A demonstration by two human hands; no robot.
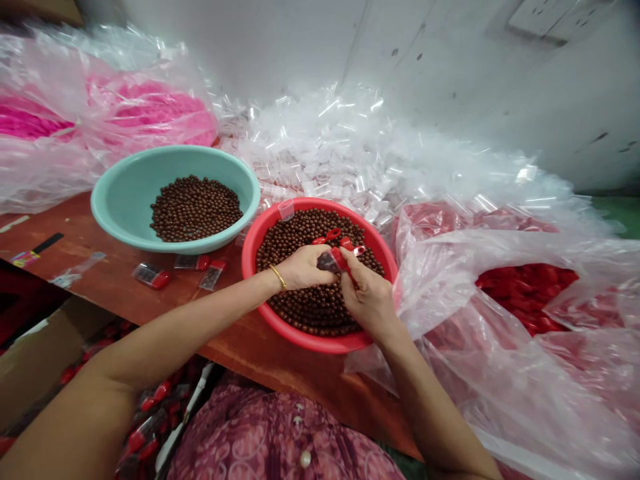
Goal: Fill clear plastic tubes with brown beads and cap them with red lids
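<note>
Above a red basin (254,235) full of brown beads (305,313), my two hands meet. Between the fingers of my left hand (300,268) is a small clear container (327,261) with dark contents and a red cap. My right hand (367,293) pinches the red cap (341,260) at the container's end. Red caps (333,234) with loops lie on the beads just beyond my fingers. A small clear cup (286,210) rests at the basin's far rim.
A teal basin (115,193) with brown beads stands at the left. Several capped containers (150,275) lie before it. Clear empty containers (345,147) are heaped behind. Plastic bags hold red caps (527,293) and pink pieces (155,110). A cardboard box (37,373) sits lower left.
</note>
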